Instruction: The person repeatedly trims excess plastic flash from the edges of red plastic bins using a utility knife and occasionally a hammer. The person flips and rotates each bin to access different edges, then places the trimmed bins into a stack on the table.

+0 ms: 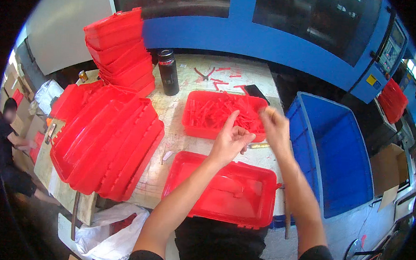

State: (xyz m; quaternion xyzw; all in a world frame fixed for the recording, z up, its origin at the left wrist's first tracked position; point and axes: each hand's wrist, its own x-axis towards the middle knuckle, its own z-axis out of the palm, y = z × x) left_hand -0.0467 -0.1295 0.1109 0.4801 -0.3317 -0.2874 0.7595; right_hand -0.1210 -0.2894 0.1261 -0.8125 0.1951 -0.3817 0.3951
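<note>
Over the near right part of a red tub (187, 124) filled with thin red plastic strips (218, 108), my two hands are close together. My left hand (231, 139) has its index finger stretched out and nothing visible in it. To its right, my right hand (275, 129) has its fingers curled in a pinch; whatever may be between them is too small or hidden. Directly in front of me lies a shallow red plastic case shell (228, 190), hollow side up, below my forearms. A yellowish tool (258, 145) shows partly between the hands, on the table.
Red shells stand stacked (104, 143) at left, with another tall stack (120, 50) behind. A black bottle (168, 74), cutting pliers (204, 74) and a phone (256, 92) sit farther back. A deep blue crate (331, 155) is at right. Another person (14, 143) is far left.
</note>
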